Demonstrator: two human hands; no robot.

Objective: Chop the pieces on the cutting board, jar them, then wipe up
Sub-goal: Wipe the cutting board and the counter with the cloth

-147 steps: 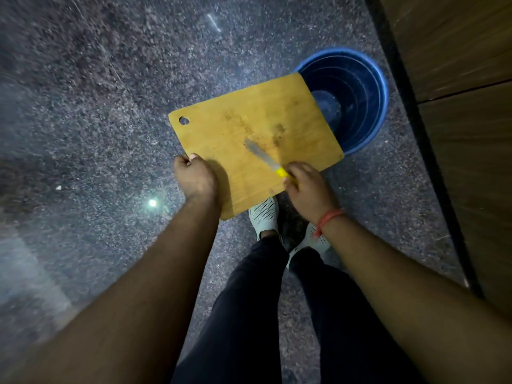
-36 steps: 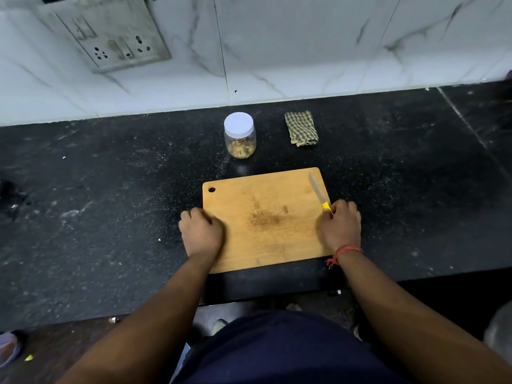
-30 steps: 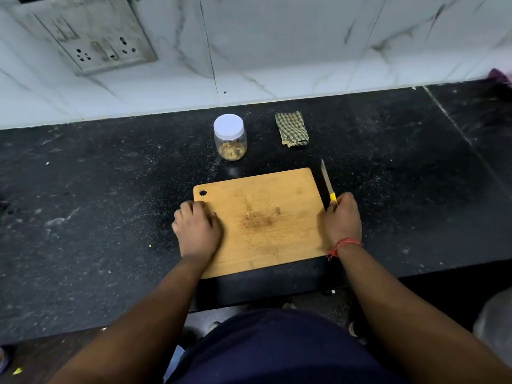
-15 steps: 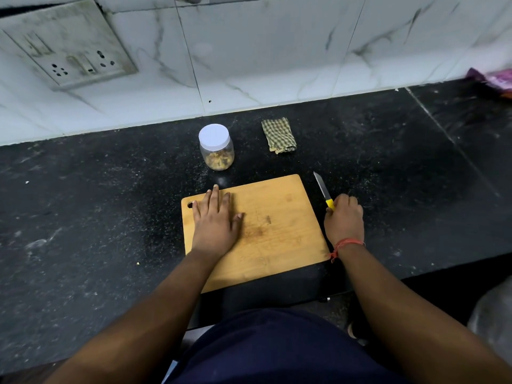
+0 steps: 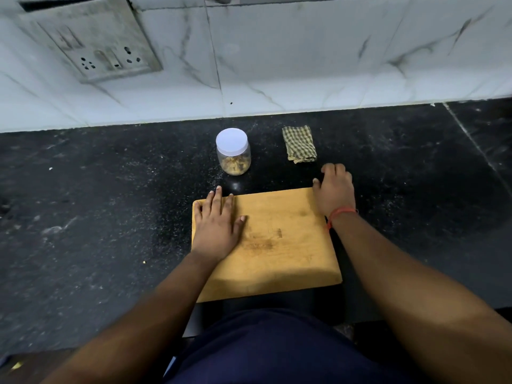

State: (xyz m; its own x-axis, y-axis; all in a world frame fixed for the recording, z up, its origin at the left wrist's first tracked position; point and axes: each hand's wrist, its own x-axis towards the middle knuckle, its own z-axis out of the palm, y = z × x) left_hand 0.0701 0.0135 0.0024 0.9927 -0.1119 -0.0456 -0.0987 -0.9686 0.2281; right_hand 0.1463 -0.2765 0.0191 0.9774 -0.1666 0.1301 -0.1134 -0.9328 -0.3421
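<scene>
The wooden cutting board (image 5: pixel 279 261) lies on the black counter at its front edge, bare except for a brown stain in the middle. My left hand (image 5: pixel 219 225) rests flat on the board's left part, fingers straight. My right hand (image 5: pixel 335 192) sits at the board's far right corner, fingers loosely curled down onto the counter, just short of the folded checked cloth (image 5: pixel 299 144). A clear jar (image 5: pixel 234 153) with a white lid on holds chopped pieces and stands behind the board. The knife is out of sight.
A white marble-tiled wall with a socket plate (image 5: pixel 91 42) runs behind the black speckled counter (image 5: pixel 97 212). Pale crumbs dot the counter to the left of the board. The counter's front edge runs just under the board's near side.
The board went from over a blue bin on the floor back to the counter. In the last half second my right hand moved forward toward the cloth and the knife dropped from sight.
</scene>
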